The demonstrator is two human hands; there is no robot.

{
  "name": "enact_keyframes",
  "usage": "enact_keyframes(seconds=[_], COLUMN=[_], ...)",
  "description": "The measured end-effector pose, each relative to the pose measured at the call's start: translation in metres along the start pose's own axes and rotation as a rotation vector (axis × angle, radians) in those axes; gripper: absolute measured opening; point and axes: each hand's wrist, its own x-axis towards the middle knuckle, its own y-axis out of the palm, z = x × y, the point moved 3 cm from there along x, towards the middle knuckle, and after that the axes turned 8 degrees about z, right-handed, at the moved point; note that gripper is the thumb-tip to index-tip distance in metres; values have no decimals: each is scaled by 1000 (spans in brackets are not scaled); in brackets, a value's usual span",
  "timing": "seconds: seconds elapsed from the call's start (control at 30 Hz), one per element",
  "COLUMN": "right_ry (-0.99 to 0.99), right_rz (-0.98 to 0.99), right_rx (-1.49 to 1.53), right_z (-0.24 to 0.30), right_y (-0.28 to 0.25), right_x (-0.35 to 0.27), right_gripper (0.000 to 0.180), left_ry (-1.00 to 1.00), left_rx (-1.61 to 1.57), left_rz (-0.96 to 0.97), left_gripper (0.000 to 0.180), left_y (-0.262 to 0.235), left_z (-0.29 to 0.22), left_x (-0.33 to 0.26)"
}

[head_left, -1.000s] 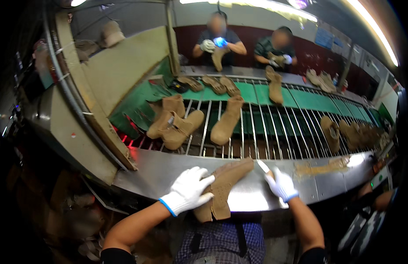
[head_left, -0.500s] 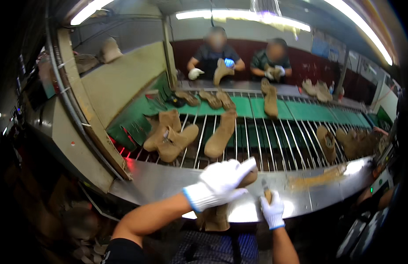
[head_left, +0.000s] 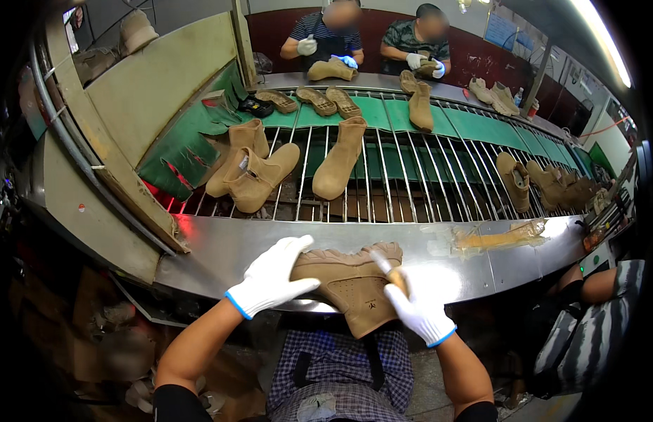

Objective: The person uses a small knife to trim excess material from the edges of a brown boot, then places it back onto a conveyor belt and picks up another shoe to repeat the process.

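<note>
A tan suede boot (head_left: 347, 285) lies on its side at the near edge of the steel counter (head_left: 221, 246), sole toward me. My left hand (head_left: 270, 276), in a white glove, grips the boot's toe end. My right hand (head_left: 416, 306), also gloved, holds a small brush (head_left: 388, 271) whose tip rests against the boot's upper.
Several tan boots (head_left: 252, 172) ride on a roller conveyor (head_left: 411, 190) beyond the counter. Two people in gloves (head_left: 326, 39) handle boots on the far side. Another person (head_left: 601, 295) sits at my right. A grey machine housing (head_left: 94, 190) stands at the left.
The boot has been turned from upright to lying on its side. My left hand shifted to the toe end, and my right hand brought the brush onto the upper.
</note>
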Motion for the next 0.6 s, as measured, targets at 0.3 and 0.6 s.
enact_keyframes(seconds=[0.3,0.6], right_ry=[130,142], right_rz=[83,130], right_rx=[35,-95], right_z=[5,5], right_y=[29,7], right_x=[13,7], right_gripper=[35,45], left_ry=[34,160], left_rx=[-4,36], left_rz=[325,240], left_gripper=[44,45], left_y=[13,16], left_z=[-18,-12], left_x=[59,58])
